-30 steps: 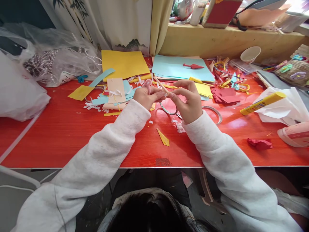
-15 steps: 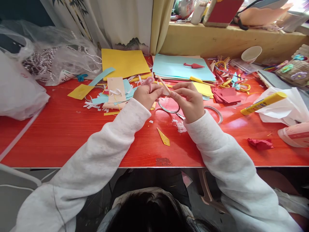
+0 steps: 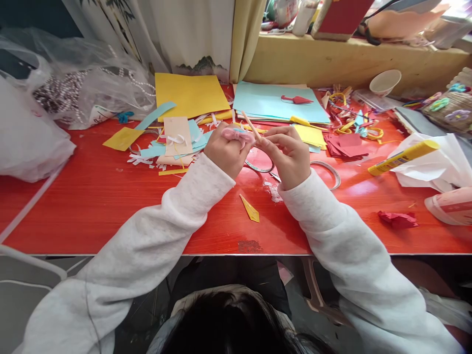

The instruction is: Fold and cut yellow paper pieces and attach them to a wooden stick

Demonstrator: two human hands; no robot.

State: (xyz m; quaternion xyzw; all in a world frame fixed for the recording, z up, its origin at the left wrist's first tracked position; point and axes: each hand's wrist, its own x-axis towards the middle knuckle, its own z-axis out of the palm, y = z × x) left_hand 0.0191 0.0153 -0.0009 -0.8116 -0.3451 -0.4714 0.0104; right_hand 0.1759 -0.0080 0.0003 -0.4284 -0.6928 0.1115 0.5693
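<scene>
My right hand [image 3: 289, 155] pinches a slim peach-coloured rolled paper strip [image 3: 250, 126], which slants up and away between my hands. Close beside it is my left hand [image 3: 225, 151], its fingers curled closed with the back of the hand facing up. Across those left fingers sits a pink looped piece [image 3: 238, 135] with a bit of blue; it looks like a ring. What the left fingertips grip is hidden. Below my hands lie a roll of tape [image 3: 261, 169], partly covered, and a folded yellow paper piece [image 3: 250, 208].
Paper scraps [image 3: 179, 140] lie left of my hands. Behind are a yellow sheet [image 3: 191, 96] and blue sheets [image 3: 265, 101]. To the right are red paper squares [image 3: 346, 146], a yellow glue stick [image 3: 403, 157] and crumpled red paper [image 3: 398, 219]. A plastic bag [image 3: 33, 128] stands at left.
My left hand has rolled over, bringing its knuckles and the pink looped piece up and to the right. The right hand keeps its pinch on the paper strip, almost in place.
</scene>
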